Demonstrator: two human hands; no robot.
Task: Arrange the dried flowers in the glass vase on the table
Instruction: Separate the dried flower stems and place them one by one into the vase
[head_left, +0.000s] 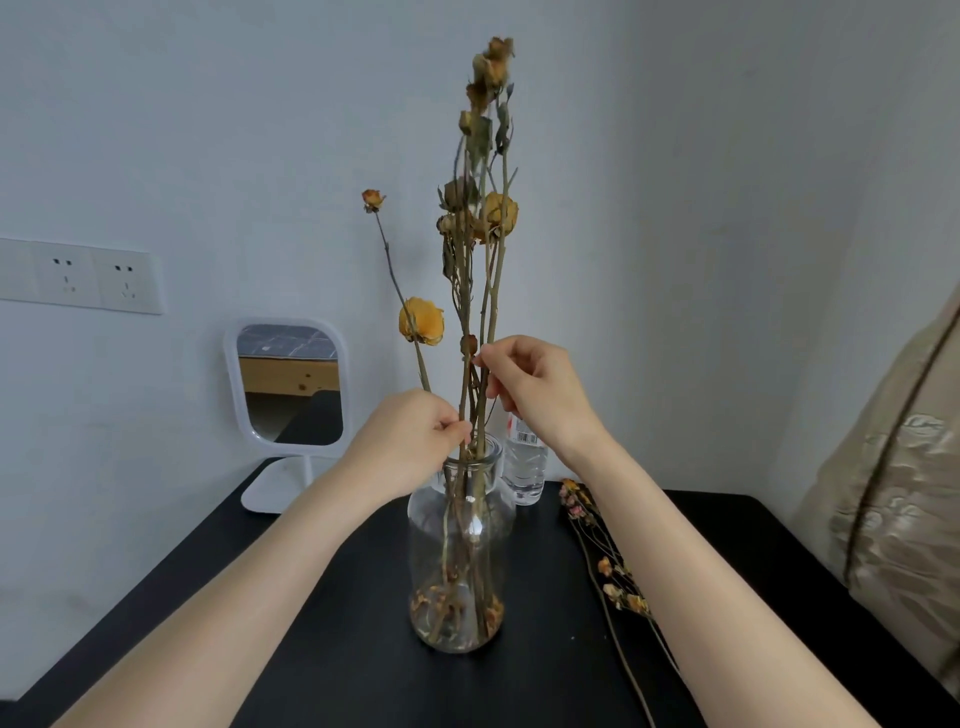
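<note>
Head view:
- The glass vase (460, 545) stands upright near the middle of the black counter (332, 649), with bits of dried petal lying on its bottom.
- The dried flowers (480, 218) stand in the vase. Their stems rise close together through its neck, and the brown and yellow heads sit high above the rim.
- One yellow rose (422, 320) leans out to the left on its own stem, beside a thinner stem with a small bud.
- The left hand (415, 441) is just above the vase mouth. Its grip is pressed together, thumb and fingertips pinching the stems there.
- The right hand (535, 384) is higher and to the right. Its grip pinches one stem between thumb and forefinger, and the other fingers are curled.
- A loose spray of dried flowers (608, 566) lies flat on the counter to the right of the vase, partly under the right forearm.
- A plastic water bottle (525, 467) stands just behind the vase.
- A white standing mirror (288, 384) sits at the counter's back left, below the wall sockets (98, 280).
- Beige fabric (893, 493) fills the right edge.
</note>
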